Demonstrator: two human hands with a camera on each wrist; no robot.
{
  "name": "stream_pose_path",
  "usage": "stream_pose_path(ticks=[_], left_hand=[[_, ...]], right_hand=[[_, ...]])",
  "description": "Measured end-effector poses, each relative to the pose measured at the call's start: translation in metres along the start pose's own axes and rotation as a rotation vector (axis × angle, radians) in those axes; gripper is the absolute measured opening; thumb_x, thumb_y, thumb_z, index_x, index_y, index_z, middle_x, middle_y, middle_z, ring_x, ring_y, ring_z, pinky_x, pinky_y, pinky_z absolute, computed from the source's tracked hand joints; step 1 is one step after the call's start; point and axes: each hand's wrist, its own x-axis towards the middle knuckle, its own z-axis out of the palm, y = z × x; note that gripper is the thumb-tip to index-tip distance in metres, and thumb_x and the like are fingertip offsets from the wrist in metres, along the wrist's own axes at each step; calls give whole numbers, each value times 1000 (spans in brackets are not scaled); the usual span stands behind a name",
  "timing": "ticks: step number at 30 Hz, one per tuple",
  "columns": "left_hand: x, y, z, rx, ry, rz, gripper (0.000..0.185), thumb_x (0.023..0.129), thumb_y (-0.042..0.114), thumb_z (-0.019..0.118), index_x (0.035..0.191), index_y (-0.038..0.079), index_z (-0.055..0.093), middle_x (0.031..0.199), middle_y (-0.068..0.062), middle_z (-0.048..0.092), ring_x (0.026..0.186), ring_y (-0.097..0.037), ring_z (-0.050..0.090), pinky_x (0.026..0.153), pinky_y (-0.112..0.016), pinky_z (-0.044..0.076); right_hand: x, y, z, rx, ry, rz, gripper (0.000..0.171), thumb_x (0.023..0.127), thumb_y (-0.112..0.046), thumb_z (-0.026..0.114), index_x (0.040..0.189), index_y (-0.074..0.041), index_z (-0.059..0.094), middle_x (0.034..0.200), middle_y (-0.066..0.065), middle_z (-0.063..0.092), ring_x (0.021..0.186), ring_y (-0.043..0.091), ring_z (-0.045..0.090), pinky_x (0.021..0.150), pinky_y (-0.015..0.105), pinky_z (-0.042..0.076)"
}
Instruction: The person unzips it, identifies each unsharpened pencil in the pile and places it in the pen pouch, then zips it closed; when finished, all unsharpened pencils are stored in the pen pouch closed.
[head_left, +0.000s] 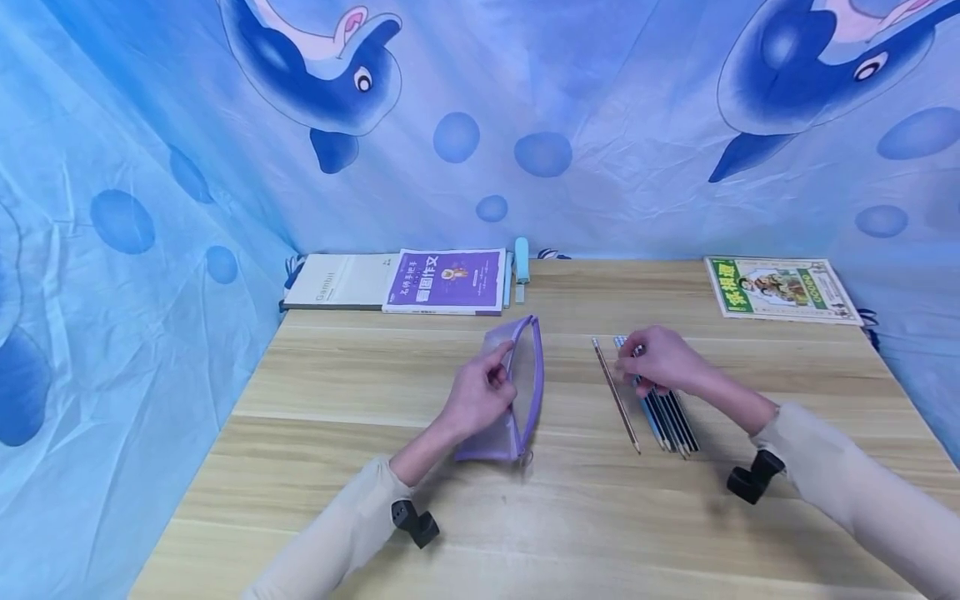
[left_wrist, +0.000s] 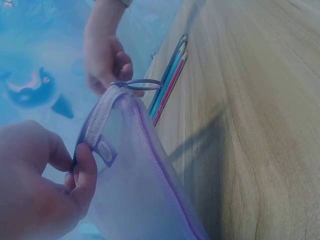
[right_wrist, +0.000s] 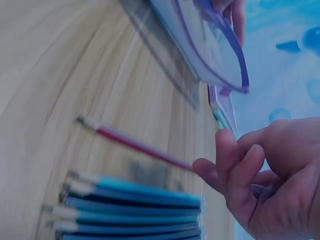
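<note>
Near the middle of the frame, my left hand (head_left: 477, 393) pinches the upper edge of the purple mesh pencil pouch (head_left: 517, 392), holding it up on its side on the bench (head_left: 480, 500) with the mouth gaping toward the right. Right of centre, my right hand (head_left: 660, 358) rests on the upper ends of the row of blue pencils (head_left: 667, 412); its fingers are curled, and they seem to pinch one pencil, though the wrist view is too blurred to be sure. One red-striped pencil (head_left: 617, 396) lies apart, just left of the row, between it and the pouch. I see nothing inside the pouch, so I judge the packing barely begun: the pouch is held open, and every pencil is on the bench. Along the top edge lie a purple book (head_left: 446, 281) and a green book (head_left: 780, 287).
</note>
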Motion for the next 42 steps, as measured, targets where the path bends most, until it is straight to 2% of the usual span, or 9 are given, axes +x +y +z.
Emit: stream_pose_path(ticks=[6,14,24,29,32,36,42], left_hand=[[0,-1,0,11,-2,4,67,77,-10,60,143,-7,48,80,-4,58,68,-13,54,57,-23,52],[0,-1,0,-1,-11,-4,68,77,-10,60,143,-7,47,81,-5,58,67,-12,53,55,-23,51],[-2,1,2,-20,-12,-18,68,77,-11,61,144,-7,46,80,-3,57,67,-13,54,55,-24,53],[-2,1,2,-10,-13,-18,68,77,-11,61,144,-7,46,81,-3,57,68,-13,54,55,-24,53],[-2,2,2,-7,-15,-17,68,77,-11,61,144,-7,46,81,-3,57,68,-14,53,55,-24,52],[-2,2,3,-12,-16,-21,68,78,-10,61,144,-6,46,82,-3,56,68,-14,53,54,-23,51],[-3,2,4,-17,-21,-25,68,78,-11,61,144,-7,46,81,-3,56,68,-14,53,53,-23,52]], right_hand=[[-8,12,-7,-80,-28,23,22,95,-7,60,108,10,64,78,11,69,54,19,66,45,34,52],[-12,23,-10,-103,-41,44,24,94,-4,60,110,13,62,77,11,67,52,19,66,42,29,49],[-11,29,-8,-148,-31,27,14,92,-3,59,99,9,63,64,7,63,50,17,64,42,30,49],[-10,30,-8,-154,-29,21,12,92,-2,59,96,8,62,63,7,62,48,17,63,41,28,47],[-9,29,-5,-148,-24,33,16,91,-2,59,101,10,60,63,8,61,48,16,62,41,27,48],[-7,30,1,-150,-13,37,32,89,0,59,115,18,53,61,8,60,49,16,62,43,28,50],[-2,30,9,-262,13,6,38,88,3,58,121,21,51,55,6,59,45,17,60,40,26,47]])
